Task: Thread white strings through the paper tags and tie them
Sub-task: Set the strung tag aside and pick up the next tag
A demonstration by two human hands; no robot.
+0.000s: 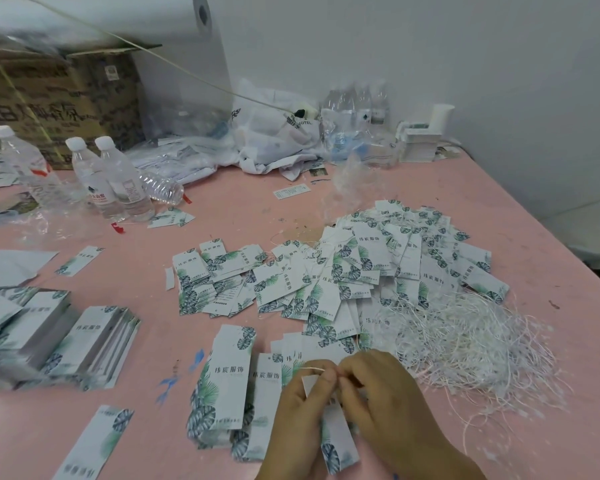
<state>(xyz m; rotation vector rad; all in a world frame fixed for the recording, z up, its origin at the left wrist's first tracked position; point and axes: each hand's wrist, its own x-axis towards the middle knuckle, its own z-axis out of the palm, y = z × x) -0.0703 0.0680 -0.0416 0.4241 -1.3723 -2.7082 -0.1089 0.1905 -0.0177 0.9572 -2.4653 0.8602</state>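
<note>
Paper-thin and floppy, the tag (329, 420) at six o'clock is pinched near its top by our left hand (300, 417) while our right hand (378, 393) nips the limp string (312, 368), best taken near its end.

The tabletop (326, 202) is a matt pink surface, smooth but flecked with scuffs and blue paint marks. The paper tags (361, 268) are stiff white card with a smooth, faintly satin face printed in green and dark blue leaves. The white strings (465, 341) look like thin, slightly shiny cord, lying in a loose wiry tangle. The water bottles (118, 178) are clear glossy plastic with white plastic caps and paper-like labels. The cardboard box (49, 98) is brown, matt and rough-looking, bound with plastic strapping. The plastic bags (274, 140) are thin, crinkled, translucent film. The wall (430, 64) is plain matt white.
</note>
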